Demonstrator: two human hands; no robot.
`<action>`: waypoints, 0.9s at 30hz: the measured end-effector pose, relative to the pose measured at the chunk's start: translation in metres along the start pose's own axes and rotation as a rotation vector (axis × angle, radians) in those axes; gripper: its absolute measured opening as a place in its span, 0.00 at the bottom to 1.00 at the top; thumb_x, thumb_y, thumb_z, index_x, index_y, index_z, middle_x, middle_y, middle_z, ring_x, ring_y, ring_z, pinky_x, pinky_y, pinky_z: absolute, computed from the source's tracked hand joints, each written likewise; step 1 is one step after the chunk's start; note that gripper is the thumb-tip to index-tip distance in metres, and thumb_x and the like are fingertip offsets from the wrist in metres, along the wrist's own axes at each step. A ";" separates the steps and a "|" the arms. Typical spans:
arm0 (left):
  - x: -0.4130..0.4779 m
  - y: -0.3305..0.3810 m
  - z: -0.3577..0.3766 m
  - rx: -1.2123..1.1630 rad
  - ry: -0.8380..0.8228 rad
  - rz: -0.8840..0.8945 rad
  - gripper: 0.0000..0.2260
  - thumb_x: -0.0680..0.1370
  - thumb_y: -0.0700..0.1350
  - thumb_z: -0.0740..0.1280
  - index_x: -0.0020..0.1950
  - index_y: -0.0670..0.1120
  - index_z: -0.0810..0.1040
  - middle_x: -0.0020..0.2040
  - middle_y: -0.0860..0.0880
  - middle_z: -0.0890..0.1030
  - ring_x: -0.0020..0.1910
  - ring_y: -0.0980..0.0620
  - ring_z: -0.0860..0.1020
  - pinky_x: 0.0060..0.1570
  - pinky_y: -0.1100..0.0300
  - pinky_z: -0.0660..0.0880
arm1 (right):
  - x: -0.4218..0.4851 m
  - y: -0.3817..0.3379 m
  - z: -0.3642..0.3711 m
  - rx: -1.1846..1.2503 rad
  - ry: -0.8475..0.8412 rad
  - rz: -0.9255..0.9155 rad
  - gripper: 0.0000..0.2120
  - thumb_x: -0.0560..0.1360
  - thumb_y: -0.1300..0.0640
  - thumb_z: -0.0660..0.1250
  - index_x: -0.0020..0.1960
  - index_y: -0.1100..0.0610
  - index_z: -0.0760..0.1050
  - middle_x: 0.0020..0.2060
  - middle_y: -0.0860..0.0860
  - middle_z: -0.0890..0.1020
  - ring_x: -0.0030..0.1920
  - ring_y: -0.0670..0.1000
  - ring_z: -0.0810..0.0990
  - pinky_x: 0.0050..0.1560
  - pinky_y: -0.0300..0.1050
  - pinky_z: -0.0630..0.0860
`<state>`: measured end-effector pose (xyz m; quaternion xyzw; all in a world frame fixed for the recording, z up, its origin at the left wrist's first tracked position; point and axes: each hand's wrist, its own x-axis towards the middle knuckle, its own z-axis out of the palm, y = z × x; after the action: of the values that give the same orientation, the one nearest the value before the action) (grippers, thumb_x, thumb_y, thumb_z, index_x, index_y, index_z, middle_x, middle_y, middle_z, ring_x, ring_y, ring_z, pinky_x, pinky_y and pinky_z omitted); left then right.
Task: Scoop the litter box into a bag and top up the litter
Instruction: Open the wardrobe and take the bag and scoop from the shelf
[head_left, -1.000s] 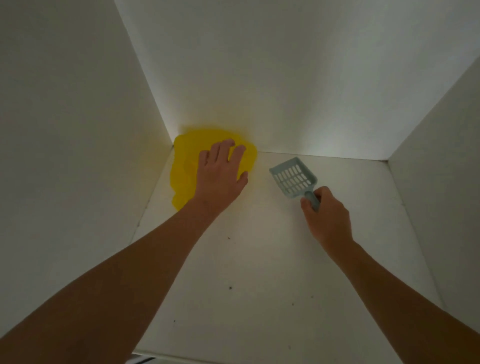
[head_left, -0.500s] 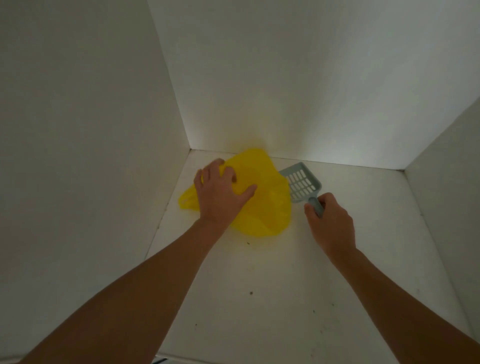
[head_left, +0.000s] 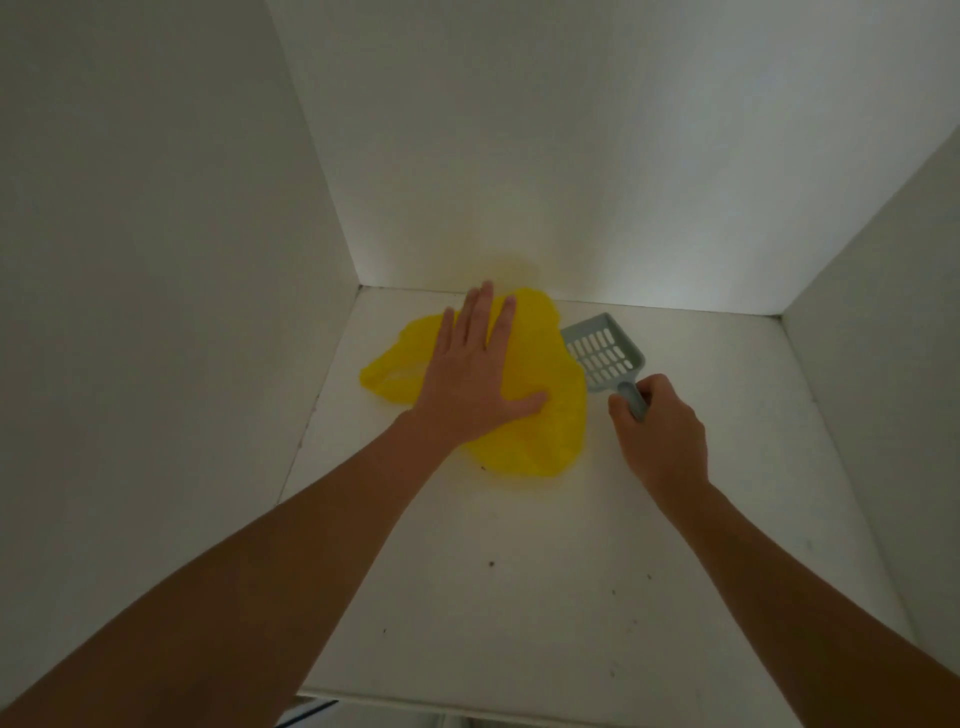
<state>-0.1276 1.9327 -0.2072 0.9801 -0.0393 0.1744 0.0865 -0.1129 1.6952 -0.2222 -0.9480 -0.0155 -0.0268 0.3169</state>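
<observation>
**Bag and scoop, mid-frame**

Left hand (head_left: 470, 379): fingers straight, pressed flat on our yellow plastic bag (head_left: 540, 436), centre frame, on the white compartment floor (head_left: 519, 623). Slotted litter scoop (head_left: 602, 353): against the bag's right edge. Right hand (head_left: 660, 436): curled round the scoop's handle. Risk, we judge: the flattened bag mouth blocks the scoop. Dark specks (head_left: 491, 563) lower centre; side walls hem our arms.
</observation>
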 end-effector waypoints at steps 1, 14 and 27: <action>0.005 -0.002 -0.002 -0.073 0.047 0.015 0.42 0.73 0.69 0.54 0.80 0.45 0.52 0.80 0.40 0.50 0.79 0.43 0.49 0.74 0.40 0.53 | -0.001 0.001 -0.001 -0.004 -0.001 -0.002 0.09 0.80 0.49 0.63 0.50 0.54 0.71 0.36 0.48 0.78 0.33 0.47 0.77 0.32 0.41 0.72; -0.006 0.017 0.017 0.067 -0.626 -0.219 0.66 0.59 0.75 0.70 0.78 0.46 0.32 0.76 0.37 0.56 0.75 0.37 0.57 0.67 0.37 0.60 | -0.008 0.006 -0.009 -0.006 -0.023 0.030 0.08 0.81 0.49 0.63 0.50 0.54 0.70 0.36 0.46 0.77 0.33 0.44 0.76 0.30 0.37 0.67; -0.024 0.035 0.010 0.234 -0.293 -0.125 0.21 0.76 0.61 0.63 0.59 0.46 0.76 0.55 0.47 0.78 0.60 0.45 0.74 0.69 0.47 0.58 | -0.027 0.011 -0.029 0.032 0.008 0.030 0.08 0.80 0.49 0.64 0.49 0.53 0.71 0.36 0.47 0.78 0.33 0.44 0.76 0.30 0.38 0.67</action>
<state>-0.1510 1.8974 -0.2192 0.9989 0.0302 0.0278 -0.0241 -0.1403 1.6685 -0.2079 -0.9428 -0.0003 -0.0254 0.3325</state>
